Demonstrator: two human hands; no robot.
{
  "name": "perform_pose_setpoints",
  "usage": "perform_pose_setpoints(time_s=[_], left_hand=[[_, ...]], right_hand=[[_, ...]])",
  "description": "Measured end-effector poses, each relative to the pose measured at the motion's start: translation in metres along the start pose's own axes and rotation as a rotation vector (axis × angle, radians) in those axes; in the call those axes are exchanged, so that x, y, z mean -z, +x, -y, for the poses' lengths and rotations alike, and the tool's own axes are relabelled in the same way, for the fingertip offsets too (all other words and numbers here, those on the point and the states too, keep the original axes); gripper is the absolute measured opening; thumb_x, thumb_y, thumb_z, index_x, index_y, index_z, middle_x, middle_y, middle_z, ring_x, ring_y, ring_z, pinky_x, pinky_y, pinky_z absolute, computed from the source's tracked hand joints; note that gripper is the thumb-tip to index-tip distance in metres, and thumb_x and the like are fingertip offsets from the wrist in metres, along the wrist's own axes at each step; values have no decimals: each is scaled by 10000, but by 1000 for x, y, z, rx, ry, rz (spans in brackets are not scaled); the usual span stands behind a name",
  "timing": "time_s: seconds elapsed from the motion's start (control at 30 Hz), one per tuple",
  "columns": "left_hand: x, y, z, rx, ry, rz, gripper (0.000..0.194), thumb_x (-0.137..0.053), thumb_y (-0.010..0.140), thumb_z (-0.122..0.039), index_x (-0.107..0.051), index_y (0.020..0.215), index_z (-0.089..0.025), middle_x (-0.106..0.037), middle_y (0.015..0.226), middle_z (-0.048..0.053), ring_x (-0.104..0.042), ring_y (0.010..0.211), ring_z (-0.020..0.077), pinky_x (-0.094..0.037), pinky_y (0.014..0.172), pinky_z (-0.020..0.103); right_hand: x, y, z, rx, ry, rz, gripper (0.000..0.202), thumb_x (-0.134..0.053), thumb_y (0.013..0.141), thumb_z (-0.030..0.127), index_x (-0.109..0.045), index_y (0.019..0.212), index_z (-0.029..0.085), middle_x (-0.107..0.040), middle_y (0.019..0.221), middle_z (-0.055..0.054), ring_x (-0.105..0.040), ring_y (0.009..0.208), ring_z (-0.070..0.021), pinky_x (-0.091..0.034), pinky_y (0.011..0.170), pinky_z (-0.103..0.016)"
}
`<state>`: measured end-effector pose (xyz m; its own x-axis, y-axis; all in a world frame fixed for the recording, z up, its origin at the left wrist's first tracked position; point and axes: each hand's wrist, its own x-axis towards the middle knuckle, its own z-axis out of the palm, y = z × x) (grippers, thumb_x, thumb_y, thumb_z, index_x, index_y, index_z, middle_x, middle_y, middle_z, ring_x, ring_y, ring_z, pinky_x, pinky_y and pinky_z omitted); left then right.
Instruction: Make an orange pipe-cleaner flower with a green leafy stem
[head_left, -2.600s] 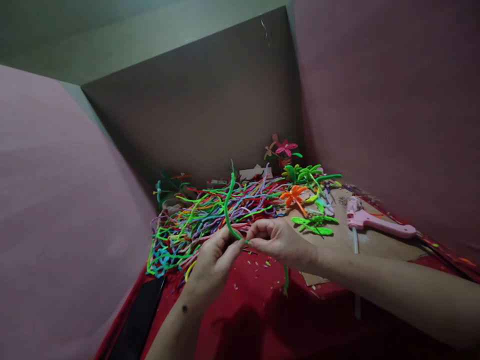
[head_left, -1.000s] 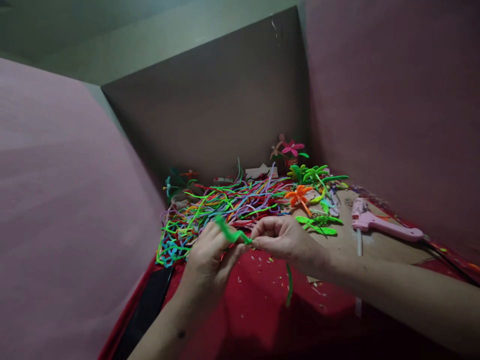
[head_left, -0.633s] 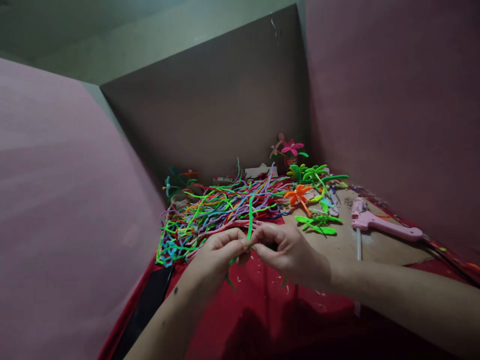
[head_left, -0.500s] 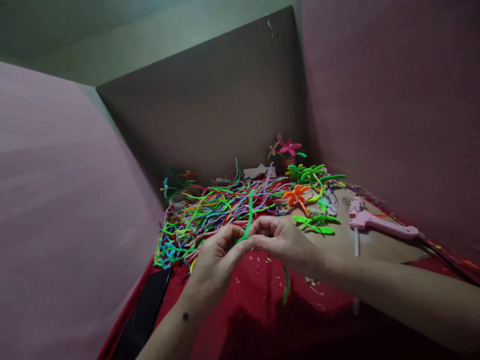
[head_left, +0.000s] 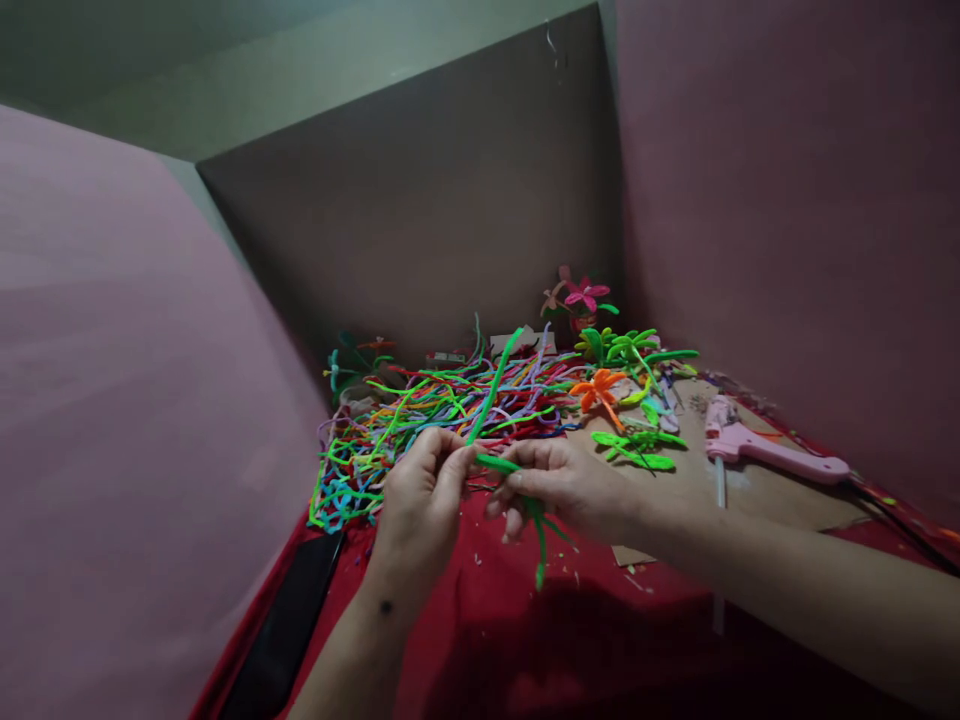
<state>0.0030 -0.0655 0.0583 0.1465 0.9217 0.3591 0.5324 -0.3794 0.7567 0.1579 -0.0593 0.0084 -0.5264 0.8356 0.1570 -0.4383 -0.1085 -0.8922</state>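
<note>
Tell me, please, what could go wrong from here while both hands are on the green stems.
The right forearm crosses over the glue stick in view, so it might knock the pink glue gun.
The green stems could slip or bend between the pinching left hand and right hand.
Their loose ends, dangling below the right hand, might snag.

Left hand [head_left: 421, 490] and right hand [head_left: 559, 482] pinch green fuzzy stems [head_left: 497, 463]; from them, a multicoloured pile [head_left: 427, 408] lies at eleven o'clock, a pink glue gun [head_left: 780, 454] at three.
</note>
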Motion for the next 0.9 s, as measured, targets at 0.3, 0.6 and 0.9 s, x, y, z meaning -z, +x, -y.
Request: perform_pose_setpoints(time_s=[0.3, 0.6, 0.9], left_hand=[[-6, 12, 13, -139, 307, -39, 114, -434, 826, -224, -407, 715, -222, -445, 586, -47, -461, 507, 123, -327, 500, 231], [-1, 24, 23, -328, 541, -39, 145, -392, 822, -160, -358, 703, -234, -409, 589, -37, -427, 521, 148, -295, 529, 252], [2, 28, 33, -144, 231, 16, 111, -437, 825, -253, -424, 720, -220, -481, 562, -56, -474, 495, 115, -352, 515, 222]], right_hand=[[1, 5, -6, -223, -232, -89, 189, -404, 770, 105, -581, 835, 118, -660, 647, -25, -492, 361, -61, -430, 383, -187], [-2, -4, -8, -206, -196, 38, 276, -487, 820, 264, -614, 1043, 161, -543, 533, 59, -236, 296, -16, -187, 310, -168], [12, -1, 0, -222, -79, 194, 246, -540, 793, 257, -584, 992, 118, -650, 647, -17, -440, 360, -41, -314, 346, -163]])
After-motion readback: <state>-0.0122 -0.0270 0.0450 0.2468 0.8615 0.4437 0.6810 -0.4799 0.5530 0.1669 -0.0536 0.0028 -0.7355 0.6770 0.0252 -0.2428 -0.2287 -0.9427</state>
